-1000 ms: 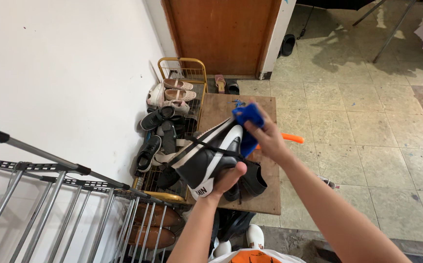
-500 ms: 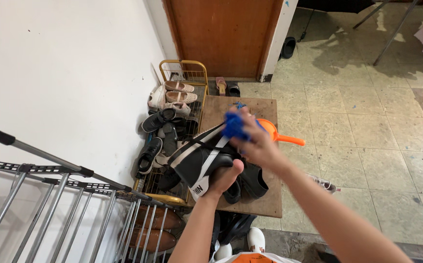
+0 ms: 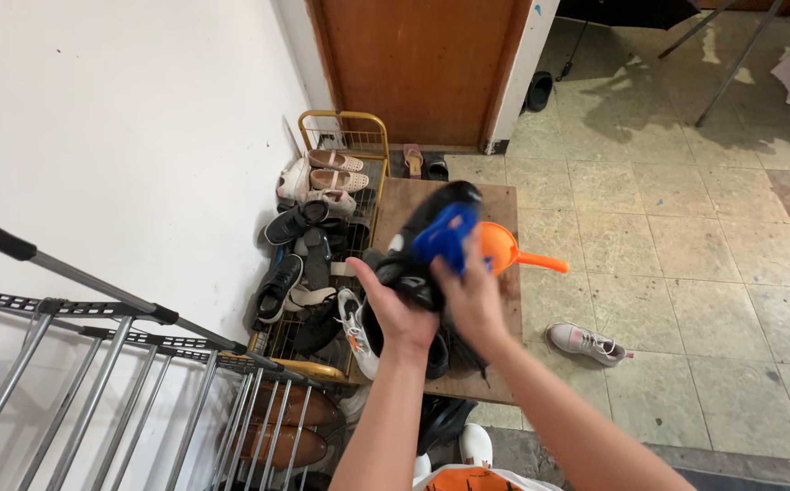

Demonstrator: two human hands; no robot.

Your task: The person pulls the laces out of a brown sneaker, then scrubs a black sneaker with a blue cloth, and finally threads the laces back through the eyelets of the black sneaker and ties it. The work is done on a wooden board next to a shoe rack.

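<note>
The left hand (image 3: 395, 314) cups a black sports shoe (image 3: 427, 241) from beneath, fingers clamped around its heel end, holding it in the air above the brown wooden board (image 3: 495, 205) on the tiled floor. The right hand (image 3: 472, 295) presses a blue cloth-like pad (image 3: 445, 235) against the shoe's upper, fingers closed over the pad. An orange plastic scoop with a long handle (image 3: 522, 255) lies on the board just behind. To wipe well, I judge the left hand should keep the shoe steady and turn it bit by bit, while the right works in short firm strokes, away from the wire shoe rack (image 3: 322, 264) beside the white wall
</note>
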